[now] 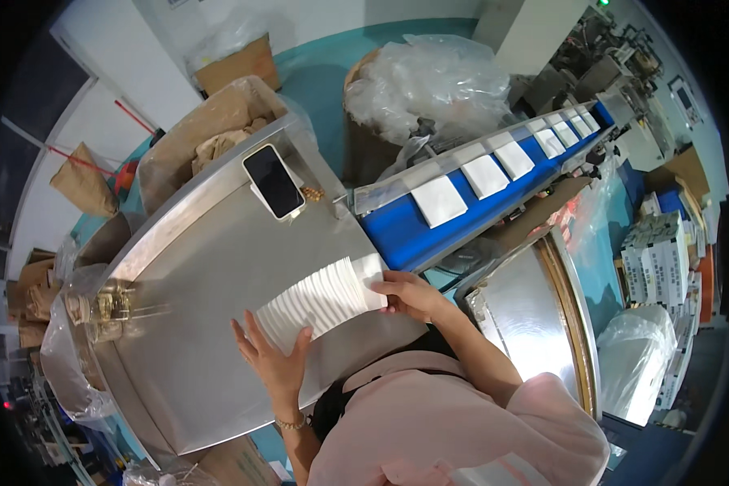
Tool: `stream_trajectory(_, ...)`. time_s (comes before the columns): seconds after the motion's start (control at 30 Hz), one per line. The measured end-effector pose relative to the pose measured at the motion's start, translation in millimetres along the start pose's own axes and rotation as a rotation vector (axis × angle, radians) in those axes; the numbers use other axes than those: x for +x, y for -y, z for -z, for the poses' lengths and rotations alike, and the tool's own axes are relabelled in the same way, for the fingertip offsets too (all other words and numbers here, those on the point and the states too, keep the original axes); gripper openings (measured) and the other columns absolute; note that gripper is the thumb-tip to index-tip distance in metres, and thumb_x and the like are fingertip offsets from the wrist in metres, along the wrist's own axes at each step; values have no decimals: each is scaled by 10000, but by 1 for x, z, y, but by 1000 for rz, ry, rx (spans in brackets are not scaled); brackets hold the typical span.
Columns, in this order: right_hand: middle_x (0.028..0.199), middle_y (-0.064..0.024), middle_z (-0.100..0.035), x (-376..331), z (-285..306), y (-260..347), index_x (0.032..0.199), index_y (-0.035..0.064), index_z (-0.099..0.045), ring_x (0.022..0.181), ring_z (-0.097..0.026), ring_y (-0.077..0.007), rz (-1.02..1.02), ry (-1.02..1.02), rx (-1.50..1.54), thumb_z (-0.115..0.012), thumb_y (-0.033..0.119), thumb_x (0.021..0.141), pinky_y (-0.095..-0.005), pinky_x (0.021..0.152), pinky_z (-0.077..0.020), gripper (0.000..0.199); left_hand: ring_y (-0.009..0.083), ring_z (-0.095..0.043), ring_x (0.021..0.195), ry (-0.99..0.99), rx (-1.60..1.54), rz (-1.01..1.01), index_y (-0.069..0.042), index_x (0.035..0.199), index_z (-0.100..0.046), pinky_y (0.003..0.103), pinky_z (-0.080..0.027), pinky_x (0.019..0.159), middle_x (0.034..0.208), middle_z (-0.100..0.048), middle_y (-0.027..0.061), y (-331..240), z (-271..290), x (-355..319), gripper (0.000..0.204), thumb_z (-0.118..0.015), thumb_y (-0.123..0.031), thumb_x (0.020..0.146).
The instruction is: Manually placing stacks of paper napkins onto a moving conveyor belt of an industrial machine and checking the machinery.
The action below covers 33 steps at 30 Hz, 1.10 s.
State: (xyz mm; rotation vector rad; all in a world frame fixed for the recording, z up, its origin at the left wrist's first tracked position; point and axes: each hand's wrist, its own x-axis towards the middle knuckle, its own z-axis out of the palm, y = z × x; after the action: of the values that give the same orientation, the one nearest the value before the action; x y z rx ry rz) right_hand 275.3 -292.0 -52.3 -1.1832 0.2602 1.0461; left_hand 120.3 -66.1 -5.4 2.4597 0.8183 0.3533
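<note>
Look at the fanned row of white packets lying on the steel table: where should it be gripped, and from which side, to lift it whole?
Probably by its two ends, pressed inward. The row of white packets is a loose fan lying on its side on the steel table, so only end pressure would keep it together. The left hand already braces the near end and the right hand the far end by the blue conveyor.

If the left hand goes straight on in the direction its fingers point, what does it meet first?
The left hand already touches the near end of the row of white folded pads on the steel table. Its fingers point up and away, so it would probably push into that row first, although depth is unclear.
</note>
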Motion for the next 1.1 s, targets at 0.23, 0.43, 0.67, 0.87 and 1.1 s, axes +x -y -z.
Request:
stream_trajectory(0.23, 963, -86, -635, -6, -34, 7, 1196, -52, -563, 845, -590, -119, 393, -214, -530, -609, 398, 943, -265, 771, -486, 519, 473, -238, 1387, 67, -30, -23, -47, 1483, -288, 554, -278, 1093, 1514, -188, 303, -18, 0, 0, 1068, -834, -487, 677)
stream_trajectory(0.43, 898, -12, -615, -2, -30, 5, 1222, 41, -598, 764, -536, -84, 84, -49, -195, -648, 357, 922, -234, 656, -436, 438, 483, -269, 1368, 11, 19, -11, -52, 1483, -294, 560, -297, 1078, 1505, -212, 308, -14, 0, 0, 1067, -830, -501, 677)
stream_trajectory(0.67, 846, -61, -595, 10, -9, 1, 1050, -1, -614, 795, -598, -153, 262, -337, 229, -624, 324, 941, -306, 720, -514, 343, 492, -299, 1348, 14, 43, -38, -55, 1483, -301, 562, -311, 1064, 1505, -227, 311, -16, -4, -1, 1074, -835, -506, 668)
stream_trajectory(0.87, 947, -54, -619, -4, -48, 3, 1202, -32, -592, 828, -547, -107, 385, -152, -603, -629, 465, 913, -269, 735, -460, 576, 489, -273, 1360, 9, 20, -63, -51, 1482, -303, 557, -302, 1071, 1511, -214, 302, -19, -6, -3, 1062, -841, -477, 672)
stream_trajectory(1.1, 861, -55, -627, 13, 4, -11, 1083, -14, -614, 725, -587, -111, 232, -235, -22, -620, 293, 942, -249, 615, -470, 338, 483, -281, 1352, 10, 10, -23, -30, 1479, -293, 543, -307, 1069, 1509, -205, 313, -21, -4, -2, 1070, -846, -464, 672)
